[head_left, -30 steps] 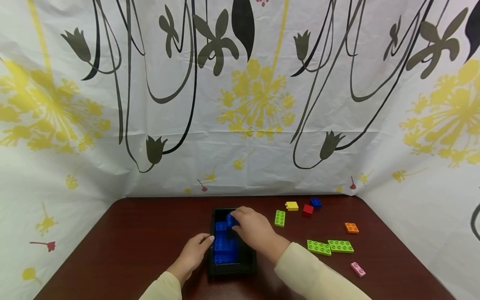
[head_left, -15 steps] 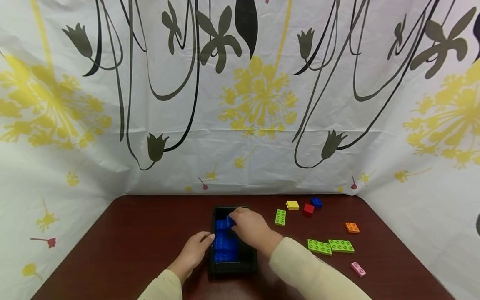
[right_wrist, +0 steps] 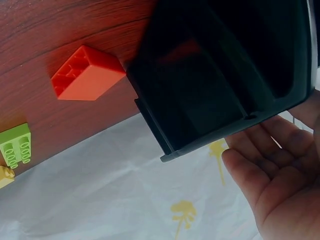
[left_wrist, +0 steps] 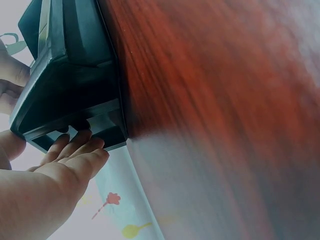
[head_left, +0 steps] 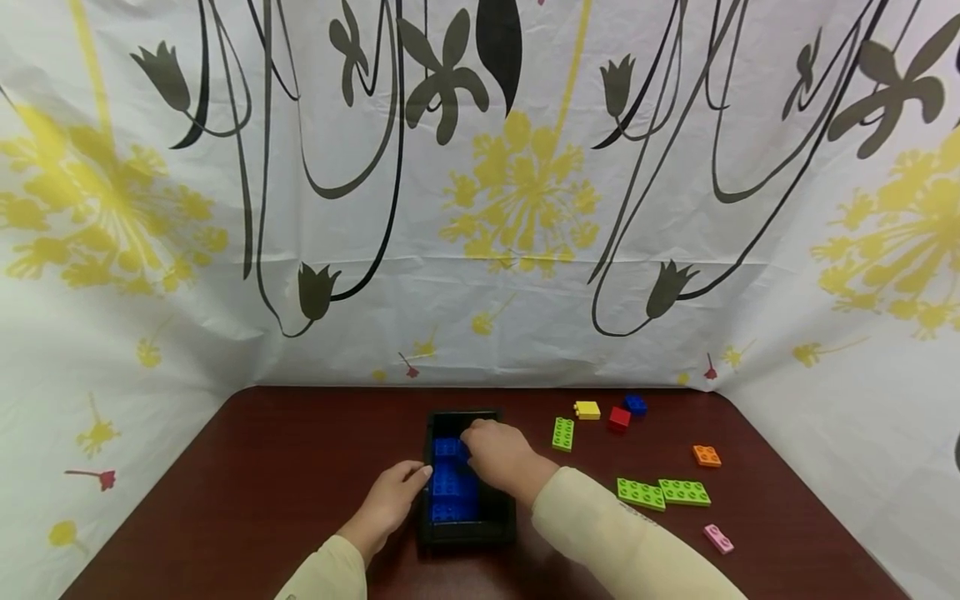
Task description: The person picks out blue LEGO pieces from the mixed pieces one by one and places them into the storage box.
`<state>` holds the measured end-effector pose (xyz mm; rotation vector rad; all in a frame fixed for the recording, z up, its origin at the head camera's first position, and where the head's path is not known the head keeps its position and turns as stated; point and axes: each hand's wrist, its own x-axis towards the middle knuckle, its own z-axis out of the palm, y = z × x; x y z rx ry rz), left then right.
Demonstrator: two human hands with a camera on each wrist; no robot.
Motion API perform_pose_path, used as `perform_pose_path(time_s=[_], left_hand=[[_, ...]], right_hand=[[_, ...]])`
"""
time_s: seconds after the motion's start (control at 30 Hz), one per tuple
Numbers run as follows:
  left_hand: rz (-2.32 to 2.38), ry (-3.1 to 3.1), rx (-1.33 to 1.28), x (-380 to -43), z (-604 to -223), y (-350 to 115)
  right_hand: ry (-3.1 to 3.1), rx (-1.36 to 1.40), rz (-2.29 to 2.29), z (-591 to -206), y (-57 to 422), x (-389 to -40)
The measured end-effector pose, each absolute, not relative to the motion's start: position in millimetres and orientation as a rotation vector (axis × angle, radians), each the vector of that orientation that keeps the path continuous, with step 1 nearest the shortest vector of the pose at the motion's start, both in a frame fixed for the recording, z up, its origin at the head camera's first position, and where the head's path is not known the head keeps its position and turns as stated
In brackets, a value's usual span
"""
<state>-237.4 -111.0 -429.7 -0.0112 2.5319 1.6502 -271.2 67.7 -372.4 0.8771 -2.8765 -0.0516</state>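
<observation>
A black plastic bin [head_left: 468, 533] stands on the table, with several blue toy bricks [head_left: 452, 483] lined up along its left side. My left hand [head_left: 390, 496] holds the bin's left wall: the thumb lies at the rim, and the left wrist view has the fingers [left_wrist: 82, 155] against the outer side. My right hand [head_left: 498, 454] reaches over the bin's right wall and holds a blue brick [head_left: 462, 451] down inside, beside the row. Its fingertips and most of that brick are hidden in the head view. The right wrist view shows the hand [right_wrist: 290, 185] beyond the bin's rim.
Right of the bin lie green bricks [head_left: 641, 493], a yellow brick [head_left: 587, 410], a red brick [head_left: 618, 419], a blue brick [head_left: 636, 405], an orange brick [head_left: 707, 455] and a pink brick [head_left: 718, 538]. A patterned sheet [head_left: 480, 333] hangs behind the table.
My right hand has lowered the blue brick deeper into the bin, next to the other blue bricks. My left hand keeps its hold on the bin's wall.
</observation>
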Motion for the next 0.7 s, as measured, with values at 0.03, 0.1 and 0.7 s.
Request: perform_pose_path(time_s=[0.03,0.1,0.7], left_hand=[[1.652,2.532,-0.01,-237.5,-429.5,-110.9],[1.655,2.532,-0.011,-237.8,-429.2,-110.9],[1.649,2.517,-0.015,-239.1,-427.8,-112.2]], right_hand=[[-2.884,0.877,-0.058,-372.4,67.4,-271.7],[-2.895,0.879,-0.077,-372.6,66.8,-272.7],[-2.97,0.892,-0.136,-383.6,58.9,-284.7]])
